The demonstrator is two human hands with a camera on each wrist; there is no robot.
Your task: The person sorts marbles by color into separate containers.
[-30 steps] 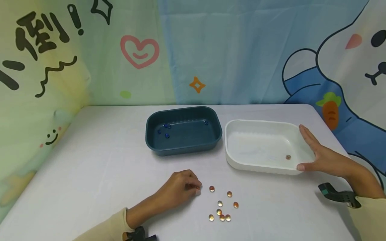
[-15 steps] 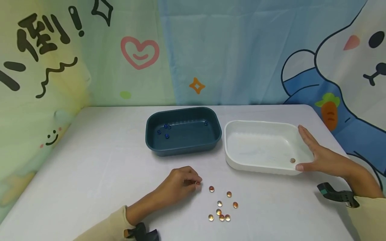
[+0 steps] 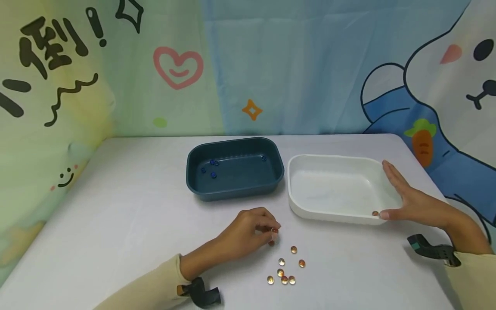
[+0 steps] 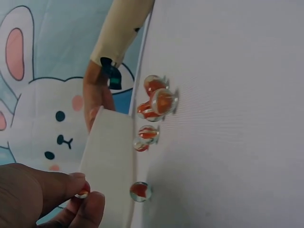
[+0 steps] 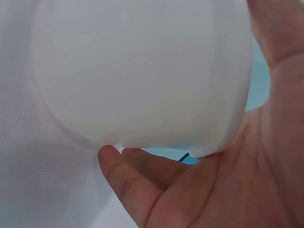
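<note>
The left hand [image 3: 249, 234] pinches an orange marble [image 4: 83, 191] between thumb and fingertips, just above the tabletop [image 3: 116, 224] and right by a loose marble [image 3: 271, 243]; the rest of the scattered marbles [image 3: 281, 261] lie toward 5 and 6 o'clock of it. Such a smooth, round piece probably wants a light, centred pinch, and lifting before travelling should keep the neighbours from rolling. The right hand [image 3: 420, 204] grips the 3 o'clock end of the white tray [image 3: 329, 187], thumb near its 4 o'clock corner beside an inside marble [image 3: 375, 213]; steady pressure there should stop it sliding. That tray's near wall, toward 2 o'clock, is the edge to clear. The dark tray [image 3: 240, 191], holding blue marbles [image 3: 213, 175], sits toward 11, just beside the white one, while open room spreads toward 9.
</note>
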